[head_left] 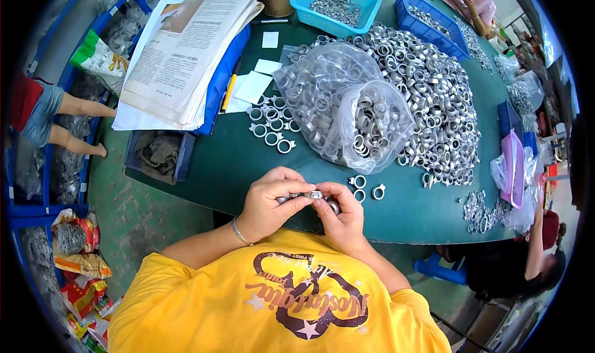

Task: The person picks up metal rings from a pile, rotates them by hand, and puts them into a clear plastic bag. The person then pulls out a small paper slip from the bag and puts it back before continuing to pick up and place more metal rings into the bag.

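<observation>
My left hand (271,199) and my right hand (342,220) meet at the table's near edge, thumbs and fingers closed on a small silver metal ring part (316,195). Its block-like lug shows between the fingertips; the rest is mostly covered. More grey metal shows inside my right fingers, though I cannot make out how many pieces. Just beyond my right hand lie a few loose metal rings (379,192) with small lugs. A clear plastic bag (347,158) of similar rings stands open farther away, against a large heap of metal rings (441,99).
Newspapers (180,55) lie on a blue bin at the left, beside a yellow pen (229,92) and white paper slips (253,87). A turquoise basin (372,6) and a blue crate (455,46) hold small parts. Other people sit at the far and right sides; another is at the left.
</observation>
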Tool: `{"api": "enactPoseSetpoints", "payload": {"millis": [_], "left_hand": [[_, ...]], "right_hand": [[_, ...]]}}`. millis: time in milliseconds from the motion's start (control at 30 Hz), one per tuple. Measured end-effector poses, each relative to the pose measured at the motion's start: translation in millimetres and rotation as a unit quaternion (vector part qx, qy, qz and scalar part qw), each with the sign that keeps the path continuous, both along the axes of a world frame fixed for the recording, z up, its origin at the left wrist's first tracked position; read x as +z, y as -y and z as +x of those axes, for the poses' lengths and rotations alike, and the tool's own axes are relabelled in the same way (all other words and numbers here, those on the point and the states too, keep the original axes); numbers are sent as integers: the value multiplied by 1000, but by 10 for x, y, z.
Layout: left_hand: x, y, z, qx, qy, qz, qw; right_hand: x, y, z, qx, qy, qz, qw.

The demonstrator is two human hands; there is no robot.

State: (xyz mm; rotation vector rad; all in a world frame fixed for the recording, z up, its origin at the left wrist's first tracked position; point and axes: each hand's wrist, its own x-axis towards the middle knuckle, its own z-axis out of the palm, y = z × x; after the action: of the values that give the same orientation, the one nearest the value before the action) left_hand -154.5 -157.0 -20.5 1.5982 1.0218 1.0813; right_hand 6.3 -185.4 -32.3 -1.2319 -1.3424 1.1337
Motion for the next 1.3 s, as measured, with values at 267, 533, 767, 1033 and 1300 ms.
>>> {"api": "enactPoseSetpoints", "payload": {"millis": [267,533,767,1033,1300], "left_hand": [[-22,-14,-4,-2,-9,9,1000],[-24,-36,0,-11,-14,25,1000],[-19,-74,-53,-17,391,-376,840],[82,-47,29,-91,188,-453,867],[-4,14,147,-28,92,-290,952]], "right_hand": [[-15,-10,12,5,-2,-16,1000],[-9,-34,21,7,-7,-9,1000],[45,-38,125,-9,-362,-191,912],[57,-116,144,-4,-546,-191,816],[73,-83,66,0,-442,-183,878]]}}
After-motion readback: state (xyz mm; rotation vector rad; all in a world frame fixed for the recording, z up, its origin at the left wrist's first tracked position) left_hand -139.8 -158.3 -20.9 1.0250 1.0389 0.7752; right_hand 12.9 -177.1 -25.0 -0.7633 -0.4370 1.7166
